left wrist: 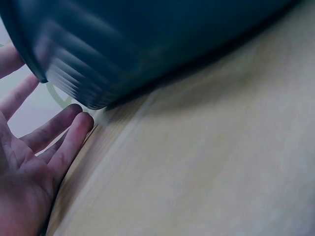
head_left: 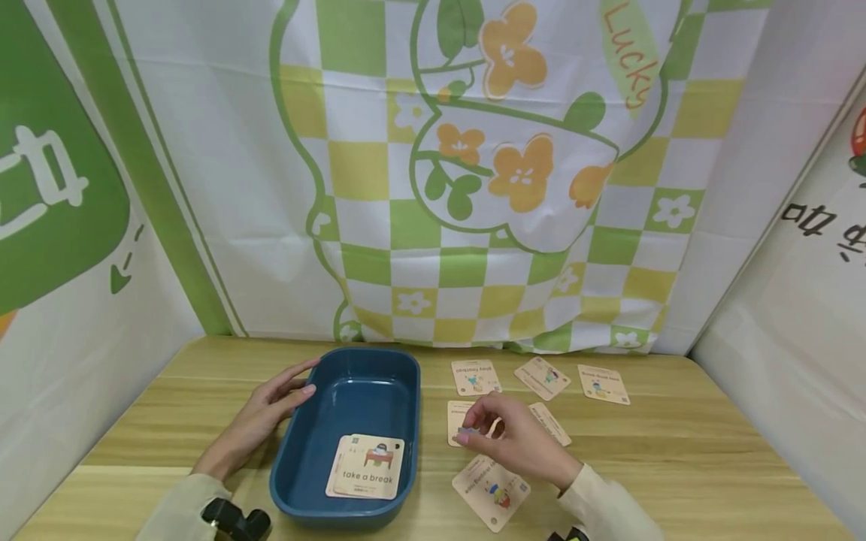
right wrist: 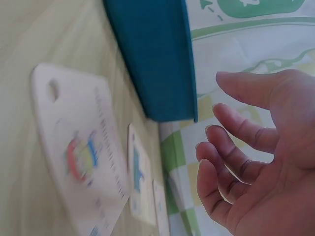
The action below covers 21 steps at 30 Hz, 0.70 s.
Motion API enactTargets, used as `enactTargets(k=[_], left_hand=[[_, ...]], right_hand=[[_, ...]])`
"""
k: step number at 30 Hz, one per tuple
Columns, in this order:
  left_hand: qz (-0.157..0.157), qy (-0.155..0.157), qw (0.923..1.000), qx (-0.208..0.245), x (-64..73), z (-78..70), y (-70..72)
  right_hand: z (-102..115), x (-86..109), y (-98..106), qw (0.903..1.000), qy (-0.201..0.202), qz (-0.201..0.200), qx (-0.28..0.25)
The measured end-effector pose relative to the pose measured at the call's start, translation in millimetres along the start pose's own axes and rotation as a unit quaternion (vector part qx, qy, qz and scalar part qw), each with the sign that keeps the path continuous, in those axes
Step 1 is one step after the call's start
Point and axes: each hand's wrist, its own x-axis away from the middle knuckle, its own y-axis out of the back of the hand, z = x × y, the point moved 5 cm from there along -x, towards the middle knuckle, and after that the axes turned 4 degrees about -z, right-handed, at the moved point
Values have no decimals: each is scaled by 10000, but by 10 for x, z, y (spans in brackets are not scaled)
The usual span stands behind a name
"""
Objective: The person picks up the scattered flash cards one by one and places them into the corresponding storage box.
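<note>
A deep blue plastic tray [head_left: 365, 398] stands on the wooden table, a small stack of picture cards in its near end. The top card [head_left: 368, 469] reads "take a break". My left hand [head_left: 260, 417] rests at the tray's left rim, fingers fairly straight against it; the left wrist view shows some fingers loose beside the tray wall. Right of the tray, my right hand [head_left: 517, 436] hovers over a card [head_left: 456, 415] it partly covers. Its fingers are loosely bent, and in the right wrist view nothing lies between thumb and fingers. Nearest below it is a card with a small figure [head_left: 489, 496].
Other cards lie spread on the table: a "play football" card [head_left: 467, 372], a tilted card [head_left: 543, 378], one at the far right [head_left: 604, 385] and one partly behind the right hand [head_left: 551, 422]. A patterned cloth [head_left: 460, 263] hangs behind the table.
</note>
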Motion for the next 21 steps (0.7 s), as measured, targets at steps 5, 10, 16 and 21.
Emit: enactTargets(k=[5,10,16,21], left_hand=[[27,-32,10000,15,0,-9,-6],[34,-50,10000,41,-4,-10,-9],[41,-46,10000,48,-9,-6,-6],[9,44,10000,-10,-10,6,-1]], right_hand=[[-114,102,59,10000,-56,66,0],[-201,186,97,9997,-7,177,191],[-257,230,97,9978,58,427,496],[-302,242,72,9955,-39,531,783]])
